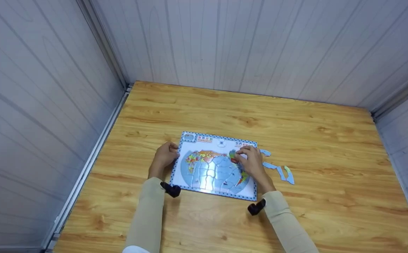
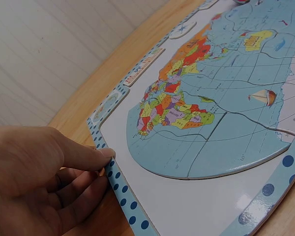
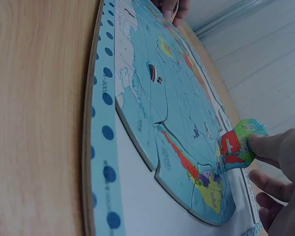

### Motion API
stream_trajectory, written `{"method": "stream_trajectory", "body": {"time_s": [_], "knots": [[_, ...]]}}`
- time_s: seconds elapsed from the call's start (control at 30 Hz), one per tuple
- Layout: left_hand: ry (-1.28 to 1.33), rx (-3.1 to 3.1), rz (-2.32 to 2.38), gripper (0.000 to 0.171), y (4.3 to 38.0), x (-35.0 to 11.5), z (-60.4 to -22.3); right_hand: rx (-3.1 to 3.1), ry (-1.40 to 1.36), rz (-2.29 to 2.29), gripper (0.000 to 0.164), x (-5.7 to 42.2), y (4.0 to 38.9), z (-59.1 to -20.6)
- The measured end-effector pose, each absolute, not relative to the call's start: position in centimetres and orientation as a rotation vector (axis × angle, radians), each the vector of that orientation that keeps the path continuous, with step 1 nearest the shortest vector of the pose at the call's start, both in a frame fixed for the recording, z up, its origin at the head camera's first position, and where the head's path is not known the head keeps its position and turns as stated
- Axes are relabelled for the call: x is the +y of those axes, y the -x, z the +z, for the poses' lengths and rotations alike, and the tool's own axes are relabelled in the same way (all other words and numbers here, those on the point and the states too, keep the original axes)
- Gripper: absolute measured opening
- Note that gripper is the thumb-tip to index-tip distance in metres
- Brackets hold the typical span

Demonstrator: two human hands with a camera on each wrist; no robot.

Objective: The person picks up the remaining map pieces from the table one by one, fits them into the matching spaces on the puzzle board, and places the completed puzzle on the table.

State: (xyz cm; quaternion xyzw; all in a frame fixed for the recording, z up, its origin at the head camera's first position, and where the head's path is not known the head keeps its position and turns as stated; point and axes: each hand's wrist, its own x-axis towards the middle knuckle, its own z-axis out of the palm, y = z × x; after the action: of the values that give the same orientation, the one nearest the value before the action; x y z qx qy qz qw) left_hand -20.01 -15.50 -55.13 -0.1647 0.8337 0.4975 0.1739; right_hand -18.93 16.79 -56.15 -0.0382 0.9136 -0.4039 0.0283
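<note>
A world-map jigsaw puzzle board (image 1: 249, 191) with a blue dotted border lies flat on the wooden table. At its left edge, my left hand (image 1: 164, 155) pinches the border, thumb on top and fingers curled against the side, as the left wrist view shows. Between thumb and fingers, my right hand (image 1: 254, 162) holds a green and red puzzle piece (image 3: 238, 142). This piece is tilted up over the upper right part of the map, its lower end at the assembled pieces (image 3: 182, 128). Whether it touches them I cannot tell.
Several loose blue puzzle pieces (image 1: 269, 165) lie on the table (image 1: 330, 147) just right of the board, one with a green patch (image 1: 289, 175). Pale panel walls (image 1: 204, 45) rise behind the table and along both sides.
</note>
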Motion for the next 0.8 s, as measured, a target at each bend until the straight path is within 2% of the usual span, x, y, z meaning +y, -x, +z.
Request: {"method": "stream_trajectory", "body": {"time_s": [0.3,0.53,0.8], "knots": [[0.476,2.363,1.403,0.026,20.10,-15.44,-55.16,2.835,0.128,-1.199,0.022,16.92,18.87,-56.35],[0.384,2.478,1.366,0.028,20.13,-15.49,-55.36,2.942,0.190,-1.169,0.022,16.83,18.74,-56.90],[0.419,2.415,1.385,0.027,20.06,-15.50,-55.22,2.963,0.130,-1.117,0.020,16.64,18.85,-57.06]]}}
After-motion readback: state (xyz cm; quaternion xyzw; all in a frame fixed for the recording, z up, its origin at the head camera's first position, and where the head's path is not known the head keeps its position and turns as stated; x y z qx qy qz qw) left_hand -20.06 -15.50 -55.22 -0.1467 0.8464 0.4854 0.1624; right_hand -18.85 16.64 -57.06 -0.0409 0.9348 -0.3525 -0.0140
